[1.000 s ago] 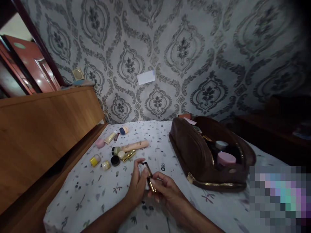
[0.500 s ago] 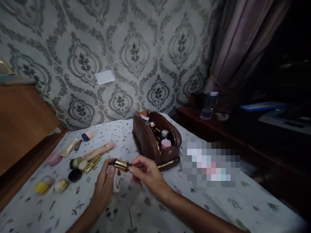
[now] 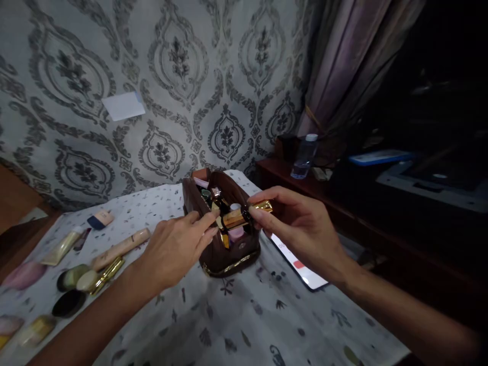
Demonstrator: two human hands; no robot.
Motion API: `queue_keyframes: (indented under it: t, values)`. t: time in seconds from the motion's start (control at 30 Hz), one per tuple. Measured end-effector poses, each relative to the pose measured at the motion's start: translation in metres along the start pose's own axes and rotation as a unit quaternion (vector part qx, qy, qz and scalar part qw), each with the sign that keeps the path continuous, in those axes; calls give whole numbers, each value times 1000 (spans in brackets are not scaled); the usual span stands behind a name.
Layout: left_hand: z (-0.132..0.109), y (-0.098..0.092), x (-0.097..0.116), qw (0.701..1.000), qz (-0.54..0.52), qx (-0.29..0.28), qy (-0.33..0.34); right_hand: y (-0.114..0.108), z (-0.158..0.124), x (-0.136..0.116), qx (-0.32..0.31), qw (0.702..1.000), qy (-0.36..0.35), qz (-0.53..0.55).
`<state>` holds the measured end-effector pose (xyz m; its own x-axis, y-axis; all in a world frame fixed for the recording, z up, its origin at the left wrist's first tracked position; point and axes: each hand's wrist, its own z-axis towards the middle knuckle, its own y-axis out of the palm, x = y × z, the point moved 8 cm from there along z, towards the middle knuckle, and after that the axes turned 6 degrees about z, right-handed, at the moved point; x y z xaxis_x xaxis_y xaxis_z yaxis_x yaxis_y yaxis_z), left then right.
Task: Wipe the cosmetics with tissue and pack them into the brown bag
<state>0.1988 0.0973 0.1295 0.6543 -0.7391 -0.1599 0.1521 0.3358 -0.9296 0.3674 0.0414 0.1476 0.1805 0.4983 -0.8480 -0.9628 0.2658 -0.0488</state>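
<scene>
A small shiny gold tube with a dark band [image 3: 234, 218] lies slantwise over the mouth of a brown cosmetic bag [image 3: 193, 201]. My right hand [image 3: 301, 223] pinches its right end between thumb and fingertips. At its other end, beside the bag's left rim, the thumb and forefinger of my left hand [image 3: 179, 249] close on it. The bag stands unzipped. Inside show a pink-lidded jar [image 3: 236, 234], a greenish-topped item [image 3: 206, 194] and other small containers, partly covered by the tube and fingers.
Several cosmetics lie on the left of the patterned sheet, among them a beige tube [image 3: 122, 248], a gold tube [image 3: 108, 274] and a black round lid [image 3: 69, 303]. A lit phone [image 3: 310, 274] lies under my right hand. A water bottle [image 3: 304, 158] stands on the dark ledge.
Both hands have moved with the gold tube from the sheet in front of the bag to over its opening. The view has turned right and nearer. The white scrap by my left hand no longer shows.
</scene>
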Motion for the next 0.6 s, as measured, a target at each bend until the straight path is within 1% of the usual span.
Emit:
queue_keyframes:
  t: [0.07,0.1,0.2,0.27,0.33,0.43,0.6]
  values:
    - [0,6,2,1000,21,-1,19,-1,8,0,-5,999,-25,-19]
    - [-1,7,3,999,25,11,29,-1,11,1,-13,999,-34,-29]
    - [-10,7,5,995,29,77,55,7,21,5,-59,995,-53,-60]
    - [-14,9,6,992,25,104,61,13,27,8,-93,990,-67,-81]
    - [-16,13,5,992,6,109,57,20,31,13,-127,983,-73,-108]
    - [-17,20,2,993,-28,109,47,32,34,22,-190,969,-60,-148]
    - [-27,32,-4,992,-31,108,52,52,37,36,-308,930,-32,-196]
